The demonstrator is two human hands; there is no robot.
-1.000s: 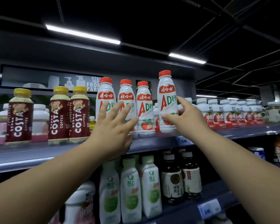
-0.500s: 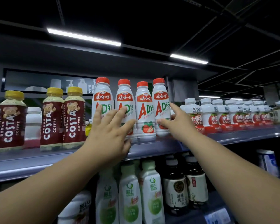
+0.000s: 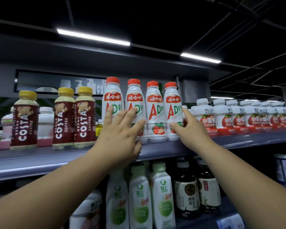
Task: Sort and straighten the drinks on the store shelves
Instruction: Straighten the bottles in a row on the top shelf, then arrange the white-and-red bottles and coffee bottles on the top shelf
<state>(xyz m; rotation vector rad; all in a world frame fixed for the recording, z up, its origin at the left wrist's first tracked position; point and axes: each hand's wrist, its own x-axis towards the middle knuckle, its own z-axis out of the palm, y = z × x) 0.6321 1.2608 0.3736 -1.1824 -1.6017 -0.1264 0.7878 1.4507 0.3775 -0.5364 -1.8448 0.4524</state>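
Upper left, the brown yellow-capped bottles (image 3: 63, 119) read "COSTA COFFEE" up their sides; at centre, the red-capped white bottles (image 3: 154, 113) showed "娃哈哈" over a big "AD钙"; to the right, the white-capped bottles (image 3: 224, 119) carried "水果" and "100%"; lower centre, the green-and-white bottles (image 3: 139, 195) bore "轻上"; the back sign (image 3: 100, 87) gave only "FRO".

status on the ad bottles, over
Left hand open, flat against two left AD bottles. Right hand grips rightmost AD bottle, upright in row. White-capped fruit bottles close on its right.
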